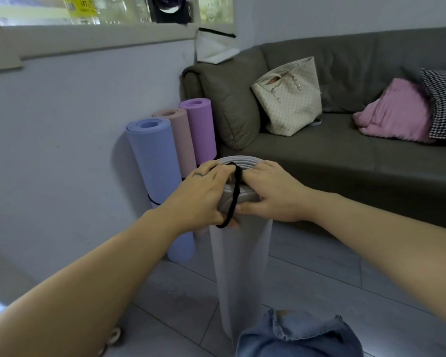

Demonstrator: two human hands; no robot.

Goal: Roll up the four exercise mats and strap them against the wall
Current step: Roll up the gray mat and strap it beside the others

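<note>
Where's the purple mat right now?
In the head view, the purple mat stands rolled up left of centre by the wall, between the pink mat and the arm of the grey sofa.

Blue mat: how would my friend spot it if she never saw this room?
Find the grey sofa; left of its arm, three rolled mats stand against the wall. The blue mat is farthest from the sofa, past the purple mat and pink mat, and the only blue one.
</note>
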